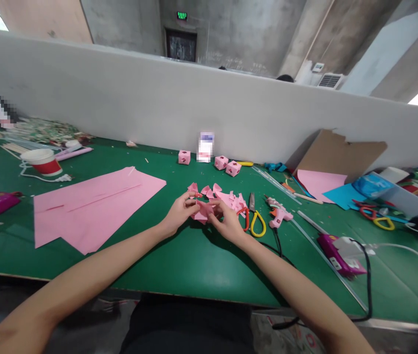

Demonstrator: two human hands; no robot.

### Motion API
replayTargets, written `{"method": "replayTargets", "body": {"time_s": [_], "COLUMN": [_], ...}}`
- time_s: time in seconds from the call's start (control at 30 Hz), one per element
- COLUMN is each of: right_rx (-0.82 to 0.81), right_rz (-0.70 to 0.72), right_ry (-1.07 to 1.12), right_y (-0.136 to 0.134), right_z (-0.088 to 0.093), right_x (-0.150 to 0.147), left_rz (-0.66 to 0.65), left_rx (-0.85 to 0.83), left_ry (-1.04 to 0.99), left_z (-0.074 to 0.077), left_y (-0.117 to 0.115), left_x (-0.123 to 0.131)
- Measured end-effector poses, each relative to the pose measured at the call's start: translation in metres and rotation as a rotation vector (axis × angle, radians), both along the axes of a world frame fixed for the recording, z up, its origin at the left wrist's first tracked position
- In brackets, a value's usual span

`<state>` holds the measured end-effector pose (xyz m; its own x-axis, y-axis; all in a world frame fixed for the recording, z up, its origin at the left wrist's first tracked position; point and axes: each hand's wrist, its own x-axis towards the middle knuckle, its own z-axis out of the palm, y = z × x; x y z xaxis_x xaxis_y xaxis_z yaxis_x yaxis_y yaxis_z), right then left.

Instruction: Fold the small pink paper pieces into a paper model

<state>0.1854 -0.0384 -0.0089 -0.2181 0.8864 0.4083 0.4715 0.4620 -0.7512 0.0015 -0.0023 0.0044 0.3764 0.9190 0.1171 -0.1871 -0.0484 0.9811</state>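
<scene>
Between my two hands is a folded piece of pink paper (203, 212), held a little above the green table. My left hand (178, 212) pinches its left side, with the fingertips partly hidden. On the right side, my right hand (226, 219) grips the paper between thumb and fingers. Just beyond the hands lie cut pink paper scraps (235, 200) and small folded pink pieces (206, 191). Scissors with red and yellow handles (256, 223) rest right of my right hand. Farther back stand three pink paper cubes, among them a left one (184, 157) and a right one (233, 168).
Large pink sheets (94, 211) cover the left of the table. A pink glue gun (280, 215) with a black cord lies right of the scissors, near a purple power strip (342, 255). A paper cup (43, 162) stands at left. A grey partition (138, 98) closes off the back.
</scene>
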Motion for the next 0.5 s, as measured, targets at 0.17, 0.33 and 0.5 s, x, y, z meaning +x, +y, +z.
{"method": "replayTargets", "body": {"time_s": [0.17, 0.33, 0.5], "right_rx": [-0.026, 0.032, 0.100], "right_rz": [0.027, 0.027, 0.097], "right_ry": [-0.002, -0.075, -0.216], "right_y": [-0.0024, -0.0063, -0.0098], "right_z": [-0.0003, 0.0034, 0.0042], "right_x": [-0.0026, -0.0032, -0.0041], "left_rz": [0.016, 0.061, 0.127], "left_rx": [0.026, 0.033, 0.058], "left_ry": [0.053, 0.080, 0.110], "left_z": [-0.0005, 0.0006, 0.0015], "left_y": [-0.0002, 0.0004, 0.0015], "left_x": [-0.0004, -0.0011, -0.0014]}}
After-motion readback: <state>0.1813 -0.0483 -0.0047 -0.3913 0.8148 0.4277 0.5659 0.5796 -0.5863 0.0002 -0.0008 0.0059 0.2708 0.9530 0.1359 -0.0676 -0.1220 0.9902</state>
